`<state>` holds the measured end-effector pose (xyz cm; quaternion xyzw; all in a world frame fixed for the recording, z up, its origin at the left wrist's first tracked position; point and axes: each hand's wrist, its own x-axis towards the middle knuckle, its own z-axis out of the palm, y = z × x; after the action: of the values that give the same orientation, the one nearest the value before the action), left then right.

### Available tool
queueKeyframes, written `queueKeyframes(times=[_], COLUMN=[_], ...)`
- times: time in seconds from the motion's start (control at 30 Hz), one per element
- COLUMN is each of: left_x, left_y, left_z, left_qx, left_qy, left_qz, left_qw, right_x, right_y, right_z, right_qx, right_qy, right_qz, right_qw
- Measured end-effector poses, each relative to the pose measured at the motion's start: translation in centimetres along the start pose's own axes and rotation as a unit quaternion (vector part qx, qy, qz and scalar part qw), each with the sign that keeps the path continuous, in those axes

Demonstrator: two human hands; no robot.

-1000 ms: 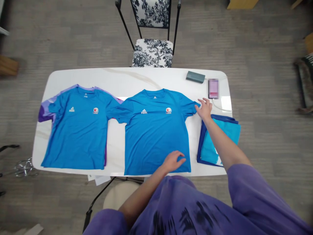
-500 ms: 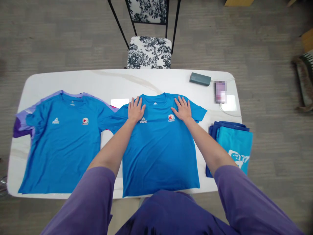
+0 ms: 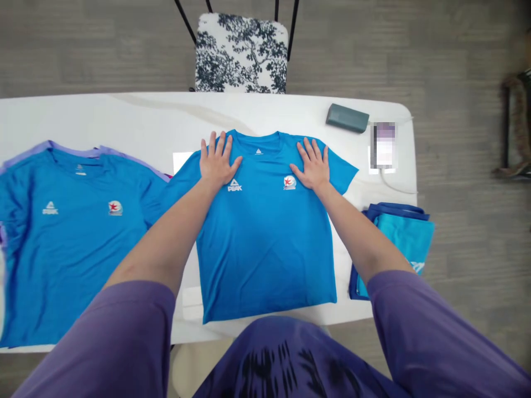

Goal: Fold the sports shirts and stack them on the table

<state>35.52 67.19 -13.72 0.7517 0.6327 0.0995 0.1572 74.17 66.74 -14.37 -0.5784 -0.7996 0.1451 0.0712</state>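
From above, the head camera looks forward and down over hands (image 3: 216, 166) and table (image 3: 136, 122).

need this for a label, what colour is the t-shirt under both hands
Bright blue; that PEAK t-shirt shows best in the head view.

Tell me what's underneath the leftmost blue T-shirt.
Lavender fabric shows along the neckline and shoulders of the leftmost blue T-shirt, plus a reddish bit beside the other blue T-shirt. The rest underneath is covered, so the number of layers can't be told.
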Motion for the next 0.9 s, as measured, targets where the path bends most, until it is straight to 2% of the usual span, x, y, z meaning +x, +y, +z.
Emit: queueKeyframes(times=[0.07, 0.13, 0.2, 0.27, 0.33, 0.47, 0.53, 0.6, 0.67, 0.73, 0.83, 0.9], left_x=[-0.2, -2.0, -6.2, -13.2, -22.4, -41.7, -48.9, -53.5, -56.0, -56.8, -56.0, -53.8], left_y=[1.7, 4.1, 6.9, 9.6, 11.6, 13.1, 12.9, 12.5, 11.9, 10.9, 7.8, 4.1], left_z=[-0.3, -0.9, -1.7, -2.5, -2.9, -3.0, -3.0, -3.0, -3.2, -3.6, -5.3, -7.5], left_qx=[-0.011, -0.039, -0.058, -0.055, -0.052, -0.071, -0.072, -0.081, -0.093, -0.106, -0.14, -0.166], left_qy=[-0.007, 0.018, 0.053, 0.061, 0.041, -0.038, -0.078, -0.106, -0.121, -0.121, -0.091, -0.052], left_qz=[-0.033, -0.075, -0.097, -0.1, -0.123, -0.177, -0.19, -0.181, -0.16, -0.148, -0.145, -0.144], left_qw=[0.999, 0.996, 0.992, 0.992, 0.99, 0.981, 0.976, 0.974, 0.975, 0.976, 0.975, 0.974], right_x=[0.3, 0.0, -1.8, -6.3, -13.9, -34.4, -43.9, -51.0, -55.2, -57.0, -56.9, -55.8], right_y=[-0.1, -0.9, -2.4, -4.3, -6.5, -11.4, -14.1, -16.8, -19.3, -21.8, -25.8, -29.4], right_z=[-0.8, -2.2, -4.1, -5.7, -6.3, -4.6, -3.1, -1.8, -0.9, -0.6, -0.8, -0.8], right_qx=[0.011, 0.025, 0.042, 0.06, 0.076, 0.106, 0.125, 0.141, 0.147, 0.134, 0.079, 0.045], right_qy=[-0.018, -0.018, 0.011, 0.04, 0.035, -0.042, -0.081, -0.099, -0.096, -0.075, -0.026, -0.008], right_qz=[-0.003, -0.003, 0.005, 0.017, 0.031, 0.097, 0.12, 0.138, 0.148, 0.163, 0.208, 0.236], right_qw=[1.0, 1.0, 0.999, 0.997, 0.996, 0.989, 0.982, 0.975, 0.973, 0.975, 0.975, 0.971])
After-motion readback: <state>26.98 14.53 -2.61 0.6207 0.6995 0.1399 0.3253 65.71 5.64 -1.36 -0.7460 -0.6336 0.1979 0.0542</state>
